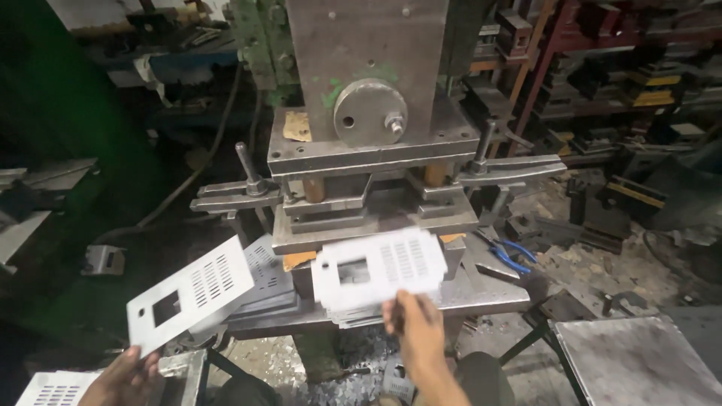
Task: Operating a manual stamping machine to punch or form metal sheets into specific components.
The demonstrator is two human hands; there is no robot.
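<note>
Left hand (124,376) grips perforated plate (189,292), wrist cut off | right hand (416,329) pinches blurred plate (380,268) | press (368,113)

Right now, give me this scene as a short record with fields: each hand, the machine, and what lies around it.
left hand: holds a perforated metal plate by its lower edge
right hand: holds a second plate in front of the press die
machine: metal press
beside the die: stack of plates
on the bed: blue-handled pliers
lower right: flat metal sheet
</note>
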